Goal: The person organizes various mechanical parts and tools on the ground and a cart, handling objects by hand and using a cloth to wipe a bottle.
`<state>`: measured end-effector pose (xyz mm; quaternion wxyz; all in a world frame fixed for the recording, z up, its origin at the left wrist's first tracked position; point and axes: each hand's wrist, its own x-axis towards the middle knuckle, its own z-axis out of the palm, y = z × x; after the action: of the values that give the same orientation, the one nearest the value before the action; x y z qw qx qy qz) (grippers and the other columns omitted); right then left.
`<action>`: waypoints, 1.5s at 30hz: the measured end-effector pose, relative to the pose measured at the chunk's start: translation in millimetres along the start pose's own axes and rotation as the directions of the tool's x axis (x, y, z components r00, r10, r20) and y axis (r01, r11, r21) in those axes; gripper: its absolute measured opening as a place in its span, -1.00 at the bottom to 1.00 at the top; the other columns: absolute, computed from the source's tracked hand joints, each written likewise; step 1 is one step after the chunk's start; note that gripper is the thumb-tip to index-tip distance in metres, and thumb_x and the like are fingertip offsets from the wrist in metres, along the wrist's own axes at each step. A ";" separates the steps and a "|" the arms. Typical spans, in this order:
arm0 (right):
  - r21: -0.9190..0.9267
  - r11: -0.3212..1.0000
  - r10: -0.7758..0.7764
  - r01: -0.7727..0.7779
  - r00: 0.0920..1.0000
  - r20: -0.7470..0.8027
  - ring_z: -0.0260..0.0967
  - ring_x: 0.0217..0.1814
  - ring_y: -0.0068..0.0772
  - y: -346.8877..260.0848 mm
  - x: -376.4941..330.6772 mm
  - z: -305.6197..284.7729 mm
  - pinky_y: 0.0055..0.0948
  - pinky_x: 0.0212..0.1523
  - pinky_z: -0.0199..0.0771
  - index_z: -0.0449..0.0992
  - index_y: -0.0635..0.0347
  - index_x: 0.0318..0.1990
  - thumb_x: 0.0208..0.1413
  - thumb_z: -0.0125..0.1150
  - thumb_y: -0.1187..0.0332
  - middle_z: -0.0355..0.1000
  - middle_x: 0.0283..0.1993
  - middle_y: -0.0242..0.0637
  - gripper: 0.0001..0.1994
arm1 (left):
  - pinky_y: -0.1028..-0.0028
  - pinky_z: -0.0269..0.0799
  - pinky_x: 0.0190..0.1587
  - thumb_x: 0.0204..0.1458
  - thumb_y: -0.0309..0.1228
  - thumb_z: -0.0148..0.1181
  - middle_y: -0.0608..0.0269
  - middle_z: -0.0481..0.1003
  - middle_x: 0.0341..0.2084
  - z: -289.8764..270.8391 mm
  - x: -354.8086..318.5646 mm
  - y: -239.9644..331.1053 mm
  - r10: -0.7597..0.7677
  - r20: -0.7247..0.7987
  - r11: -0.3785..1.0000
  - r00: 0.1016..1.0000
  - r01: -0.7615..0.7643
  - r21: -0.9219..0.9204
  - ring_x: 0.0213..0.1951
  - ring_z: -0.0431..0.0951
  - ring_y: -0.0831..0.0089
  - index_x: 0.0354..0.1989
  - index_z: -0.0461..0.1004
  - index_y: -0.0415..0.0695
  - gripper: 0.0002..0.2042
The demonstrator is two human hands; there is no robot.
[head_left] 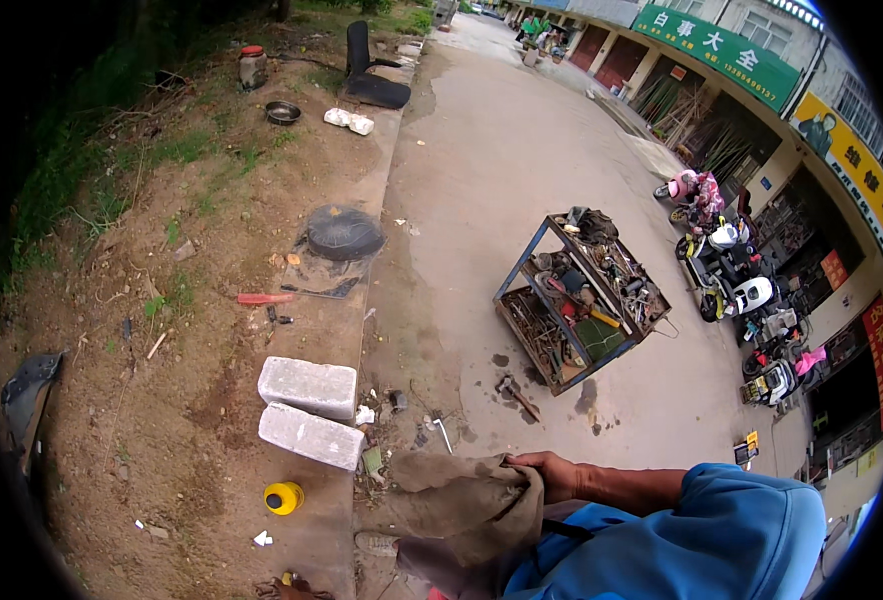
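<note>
A worn brown cloth point(462, 500) hangs in folds across the front of my lap. My right hand point(552, 476) is closed on its upper edge, with the forearm reaching in from the right in a blue sleeve. Below the cloth, part of a shoe point(377, 543) shows at the concrete edge. My left hand does not appear. Two pale stone blocks point(308, 387) lie side by side to the left of the cloth. A yellow bottle with a dark cap point(284, 498) stands on the soil nearby.
A blue-framed tool cart point(582, 300), loaded with tools, stands ahead, with a hammer point(519, 398) on the ground beside it. Scooters point(752, 295) are parked along the shopfronts at right. A round black cover point(345, 233), red-handled tool point(265, 298) and legless black chair point(372, 75) lie toward the left.
</note>
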<state>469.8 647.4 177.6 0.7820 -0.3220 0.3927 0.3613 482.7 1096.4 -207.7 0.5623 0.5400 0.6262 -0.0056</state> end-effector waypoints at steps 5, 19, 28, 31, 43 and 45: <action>0.032 0.998 -0.064 0.063 0.998 0.030 0.27 0.31 -0.16 -4.0 -5.6 -17.1 -0.14 0.40 0.11 0.26 0.23 0.29 0.29 -0.03 0.06 0.31 0.30 -0.12 -0.46 | 0.22 0.45 -0.32 0.16 -0.11 0.13 0.06 0.55 -0.32 21.8 12.3 -17.2 -0.034 0.008 0.999 0.999 0.034 0.014 -0.38 0.54 0.18 -0.01 0.45 -0.32 -0.53; 0.148 0.987 -0.088 0.059 0.976 0.199 0.25 0.33 -0.15 -23.0 -17.7 13.1 -0.12 0.41 0.07 0.24 0.19 0.31 0.29 0.00 0.09 0.28 0.32 -0.13 -0.47 | 0.22 0.45 -0.30 0.17 -0.11 0.12 0.03 0.54 -0.30 -61.0 -210.8 -2.0 0.471 -0.372 0.881 0.800 -0.448 0.150 -0.37 0.54 0.16 0.06 0.40 -0.34 -0.50; -0.584 0.289 -0.498 0.759 0.640 0.585 -0.14 0.51 -0.09 -27.9 -13.7 49.9 -0.20 0.47 -0.18 0.13 0.28 0.35 0.33 -0.04 0.01 0.06 0.40 -0.02 -0.39 | 0.28 0.45 -0.04 0.16 -0.14 0.15 -0.13 0.42 -0.02 35.2 -504.9 85.9 0.807 0.449 0.550 0.383 -0.766 -0.334 -0.02 0.50 0.10 0.22 0.19 -0.31 -0.41; -0.414 0.488 -0.638 0.769 0.638 0.432 -0.16 0.50 -0.13 -57.0 -4.1 19.3 -0.26 0.43 -0.13 -0.07 0.31 0.43 0.25 0.06 -0.07 -0.04 0.43 0.05 -0.18 | 0.29 0.40 0.09 0.07 -0.18 0.24 -0.08 0.36 0.12 68.5 -533.8 83.3 0.818 0.557 0.331 0.142 -0.908 -0.256 0.15 0.42 0.14 0.23 0.23 -0.28 -0.38; -0.320 0.470 -0.785 0.823 0.555 0.274 0.40 -0.07 -0.43 -118.2 -57.0 -14.9 -0.41 -0.01 0.36 0.44 0.37 -0.02 0.22 0.02 0.11 0.51 -0.16 -0.18 -0.57 | 0.40 0.20 -0.01 0.17 -0.31 0.05 0.08 0.35 0.00 97.1 -637.0 105.0 0.576 0.775 0.690 0.260 -0.662 -0.291 -0.02 0.33 0.30 0.21 0.23 -0.26 -0.54; -0.357 0.427 -0.774 0.831 0.540 0.330 0.40 -0.31 -0.49 -134.5 -66.8 -19.5 -0.37 -0.22 0.39 0.52 0.32 -0.32 0.24 -0.02 0.07 0.49 -0.37 -0.29 -0.58 | 0.50 0.28 -0.33 0.22 -0.30 -0.04 0.20 0.41 -0.24 96.2 -649.4 108.9 0.483 0.765 0.849 0.426 -0.443 -0.289 -0.32 0.40 0.45 0.12 0.28 -0.24 -0.64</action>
<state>543.6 539.7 254.2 0.7751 -0.6286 0.0440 0.0466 484.2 647.5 283.7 0.7762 0.6127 0.1216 -0.0857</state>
